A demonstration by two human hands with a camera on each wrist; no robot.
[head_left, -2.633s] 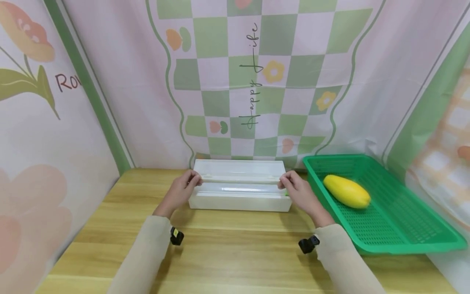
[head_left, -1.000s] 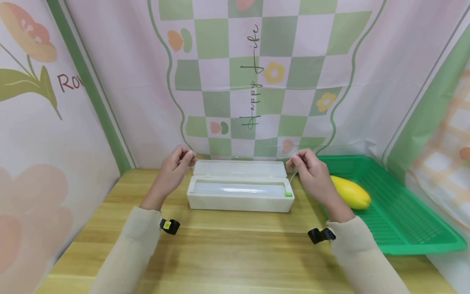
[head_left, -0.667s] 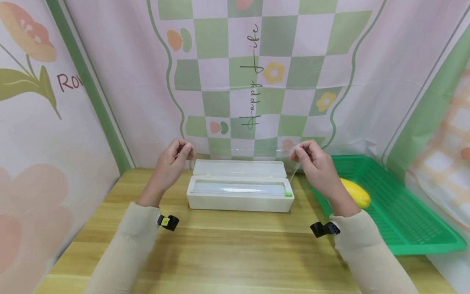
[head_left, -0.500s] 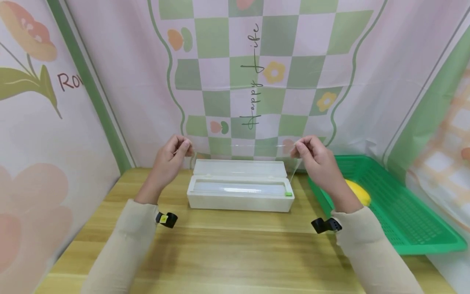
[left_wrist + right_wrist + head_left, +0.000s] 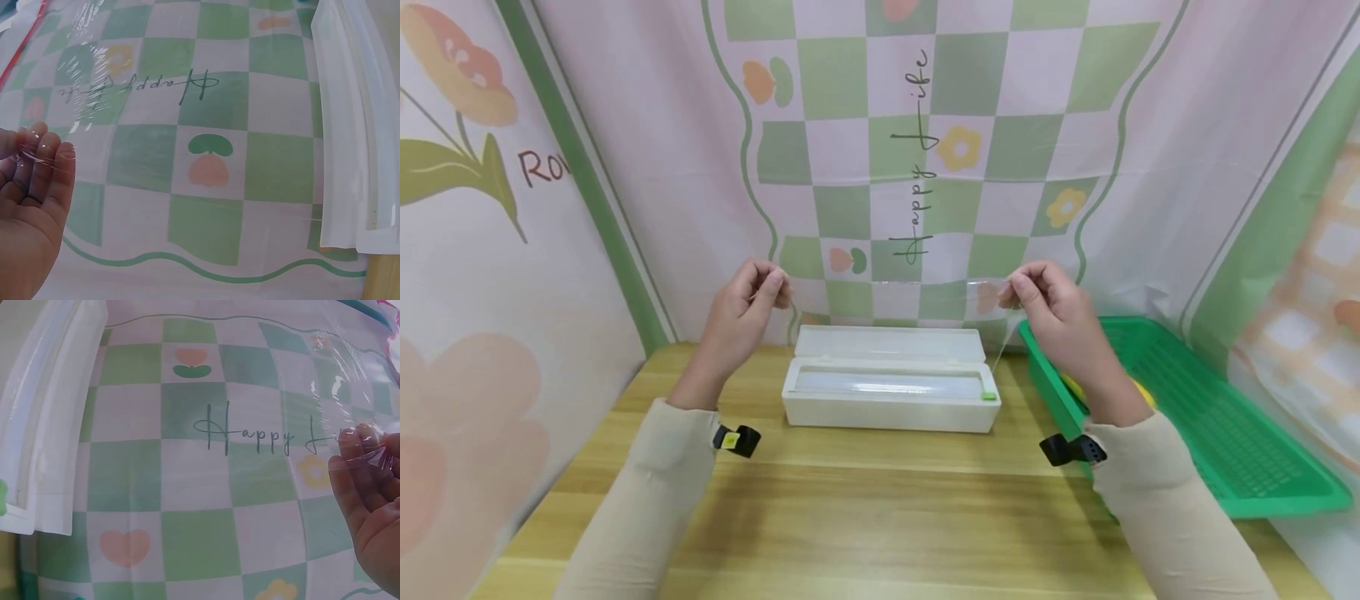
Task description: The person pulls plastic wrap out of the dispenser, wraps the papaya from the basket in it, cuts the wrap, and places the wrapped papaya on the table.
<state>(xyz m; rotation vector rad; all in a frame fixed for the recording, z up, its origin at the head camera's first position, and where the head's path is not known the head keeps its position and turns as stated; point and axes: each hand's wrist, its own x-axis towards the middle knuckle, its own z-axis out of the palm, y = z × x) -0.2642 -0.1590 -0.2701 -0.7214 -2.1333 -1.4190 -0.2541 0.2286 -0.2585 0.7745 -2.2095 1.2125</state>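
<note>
Green-and-white checked fabric (image 5: 973, 75) backs the wood-grain counter (image 5: 880, 517); on it a long, open white box (image 5: 891, 415) lies left-to-right, below and between left hand (image 5: 741, 312) and right hand (image 5: 1060, 312), both pinching transparent plastic film (image 5: 340, 384) stretched between them.

Seemingly homelike nook: printed cloth backdrop (image 5: 880, 167), wood-grain table (image 5: 880, 517).

Long plain beige left sleeve (image 5: 640, 496), matching right sleeve (image 5: 1176, 496), small black left wrist camera (image 5: 747, 442), square yellow patch (image 5: 730, 440) beside it, similar black right wrist camera (image 5: 1056, 451)
</note>
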